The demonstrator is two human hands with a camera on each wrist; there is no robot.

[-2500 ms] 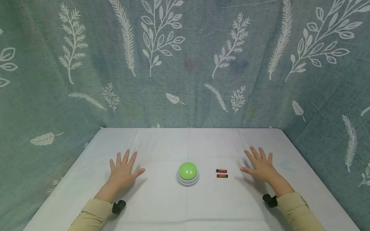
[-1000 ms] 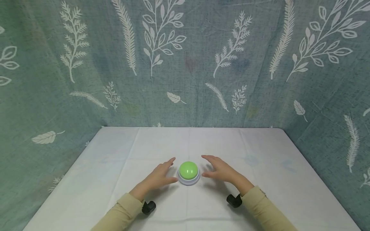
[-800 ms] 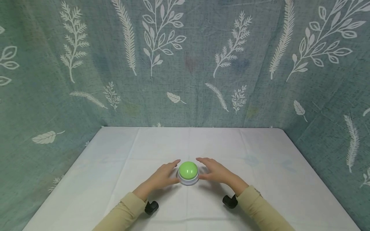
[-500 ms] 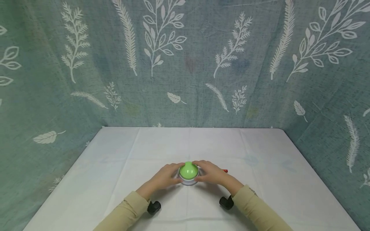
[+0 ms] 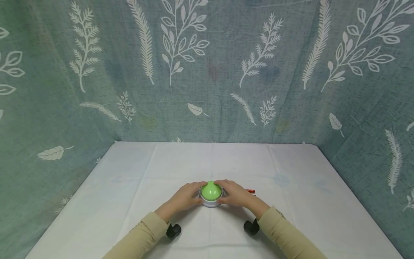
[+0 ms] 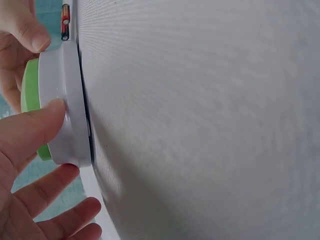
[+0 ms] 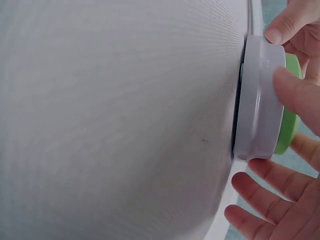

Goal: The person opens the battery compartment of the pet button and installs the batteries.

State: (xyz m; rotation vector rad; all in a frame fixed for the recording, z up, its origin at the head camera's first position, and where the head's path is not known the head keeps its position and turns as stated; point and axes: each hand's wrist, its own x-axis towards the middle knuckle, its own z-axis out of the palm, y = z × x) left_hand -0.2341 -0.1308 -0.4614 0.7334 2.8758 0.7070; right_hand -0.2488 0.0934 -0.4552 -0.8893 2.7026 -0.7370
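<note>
A round push button with a green dome (image 5: 211, 190) and a white base (image 6: 62, 107) is at the middle of the table. My left hand (image 5: 185, 197) grips it from the left, thumb on the side of the base. From the right, my right hand (image 5: 235, 194) holds the opposite side, its thumb also against the base in the right wrist view. The lower fingers of both hands are spread beside the base. A thin dark line shows under the base; I cannot tell whether it is slightly raised.
Two small red-and-black batteries (image 6: 65, 22) lie to the right of the button, mostly hidden behind my right hand in the head view. A white cloth covers the table (image 5: 129, 158). A green leaf-patterned curtain (image 5: 213, 108) hangs around its back and sides.
Both hands have come inward from wide apart with spread fingers and taken hold of the push button from either side. In the last half second they have barely moved.
</note>
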